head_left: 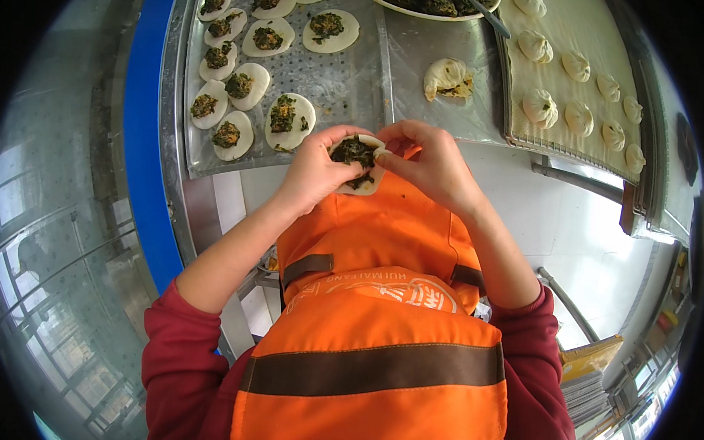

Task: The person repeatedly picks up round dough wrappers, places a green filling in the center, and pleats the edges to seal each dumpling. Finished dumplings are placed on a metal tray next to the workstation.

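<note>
Between my two hands, just past the table's front edge, is a round dough wrapper (372, 186) topped with dark leafy filling (354, 151). My left hand (329, 164) holds its left side, the thumb lying on the filling. With thumb and fingertips my right hand (419, 152) pinches the wrapper's right rim. Several flat wrappers with filling, one of them nearest my left hand (290, 122), lie on the perforated metal tray (345, 80). A torn or partly open bun (447, 78) with filling showing sits beyond my right hand on the metal surface.
A bowl of filling (434, 16) with a utensil handle (490, 18) over its rim stands at the back. Pleated buns (540, 108) rest on a cloth-lined rack (519, 80) at the right. A blue strip (140, 125) runs along the left side.
</note>
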Demonstrator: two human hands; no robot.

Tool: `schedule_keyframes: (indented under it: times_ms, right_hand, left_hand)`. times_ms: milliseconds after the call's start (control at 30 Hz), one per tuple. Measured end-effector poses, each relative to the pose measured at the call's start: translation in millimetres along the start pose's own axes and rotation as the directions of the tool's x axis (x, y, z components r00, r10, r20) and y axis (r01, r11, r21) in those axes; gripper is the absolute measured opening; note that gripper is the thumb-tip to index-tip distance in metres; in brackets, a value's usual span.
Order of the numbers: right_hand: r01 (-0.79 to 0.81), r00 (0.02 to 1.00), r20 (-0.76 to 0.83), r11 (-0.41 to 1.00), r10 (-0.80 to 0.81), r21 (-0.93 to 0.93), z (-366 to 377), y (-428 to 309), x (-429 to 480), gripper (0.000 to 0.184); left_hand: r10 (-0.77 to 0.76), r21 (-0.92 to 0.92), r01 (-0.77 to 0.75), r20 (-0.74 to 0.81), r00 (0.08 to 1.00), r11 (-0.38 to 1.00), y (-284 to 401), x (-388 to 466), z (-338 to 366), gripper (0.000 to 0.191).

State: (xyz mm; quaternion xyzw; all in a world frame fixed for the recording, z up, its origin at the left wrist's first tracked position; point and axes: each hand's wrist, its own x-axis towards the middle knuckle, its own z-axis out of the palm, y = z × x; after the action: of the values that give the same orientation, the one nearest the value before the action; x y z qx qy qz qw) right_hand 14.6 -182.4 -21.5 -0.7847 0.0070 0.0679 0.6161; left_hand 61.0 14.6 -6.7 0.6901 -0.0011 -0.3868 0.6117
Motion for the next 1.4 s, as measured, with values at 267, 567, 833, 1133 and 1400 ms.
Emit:
schedule_keyframes:
  times_ms: [267, 567, 833, 1133, 1400]
  right_hand:
    - [-0.113, 0.994, 0.003, 0.99, 0.113, 0.088, 0.4, -1.5, -3.3, 0.017]
    - [0.04, 0.993, -0.108, 0.999, -0.038, 0.015, 7.1, 0.9, -9.3, 0.015]
    - [0.195, 0.958, -0.189, 0.973, -0.215, -0.12, 14.1, -0.7, -9.8, 0.017]
    - [0.411, 0.891, -0.036, 0.838, -0.452, -0.359, 14.4, 1.1, -6.1, 0.019]
    - [0.007, 0.999, 0.033, 0.998, -0.004, -0.068, 4.8, -9.2, 1.2, 0.022]
  left_hand:
    - [-0.184, -0.632, 0.23, 0.139, 0.973, 0.74, -6.9, 2.1, -8.6, 0.04]
    - [-0.187, -0.598, 0.243, 0.155, 0.97, 0.764, 0.3, 4.2, -6.7, 0.04]
    - [-0.249, -0.48, 0.222, 0.008, 0.968, 0.849, -3.1, 4.8, 0.7, 0.037]
    - [-0.246, -0.43, 0.225, 0.007, 0.969, 0.874, -10.8, 5.1, -2.4, 0.032]
    - [-0.15, -0.073, 0.151, 0.013, 0.989, 0.986, -10.0, 0.4, -0.8, 0.036]
